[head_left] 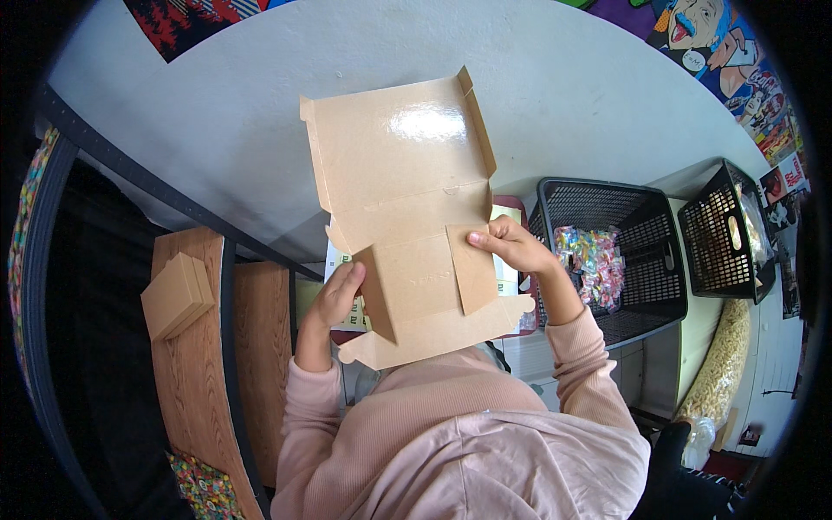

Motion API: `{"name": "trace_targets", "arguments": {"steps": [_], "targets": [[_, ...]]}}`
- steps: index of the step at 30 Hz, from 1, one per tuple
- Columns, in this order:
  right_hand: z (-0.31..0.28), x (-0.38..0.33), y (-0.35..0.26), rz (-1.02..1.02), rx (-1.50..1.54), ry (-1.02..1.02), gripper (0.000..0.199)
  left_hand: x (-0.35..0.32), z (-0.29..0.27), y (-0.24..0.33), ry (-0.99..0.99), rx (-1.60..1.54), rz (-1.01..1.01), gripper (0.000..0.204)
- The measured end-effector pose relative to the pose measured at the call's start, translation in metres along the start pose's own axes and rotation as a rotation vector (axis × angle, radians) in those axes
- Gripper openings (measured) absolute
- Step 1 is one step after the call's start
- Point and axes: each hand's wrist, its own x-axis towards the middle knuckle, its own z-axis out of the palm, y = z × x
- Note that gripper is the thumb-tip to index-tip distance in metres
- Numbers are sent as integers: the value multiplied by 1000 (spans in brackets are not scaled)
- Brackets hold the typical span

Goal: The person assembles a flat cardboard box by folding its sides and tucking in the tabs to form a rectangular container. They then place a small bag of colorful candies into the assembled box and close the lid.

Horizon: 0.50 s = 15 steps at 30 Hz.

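In front of my chest I hold up an unfolded brown cardboard box (425, 260), its large lid panel standing away from me toward the wall. The two side flaps of the lower panel are partly folded inward. My left hand (336, 299) grips the left flap, thumb on its face. At the right edge, my right hand (513, 245) pinches the other side flap, thumb on top and fingers behind the board. Beneath the box, sheets of printed paper (347, 322) on a dark red surface show in part.
Right of me stands a black plastic basket (611, 184) with colourful wrapped sweets (589, 264). A second black basket (711, 251) and a long bag of pale puffed pieces (719, 355) are farther right. Closed brown boxes (178, 295) sit on a wooden shelf (186, 381) at left.
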Motion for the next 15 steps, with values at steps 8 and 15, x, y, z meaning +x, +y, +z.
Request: {"name": "trace_targets", "arguments": {"steps": [8,15], "targets": [[0,-9,-10,-72,-183,-231,37,11,10,7,277,103,210,39],[-15,-14,-24,-200,-358,60,29,10,26,10,411,186,321,34]]}}
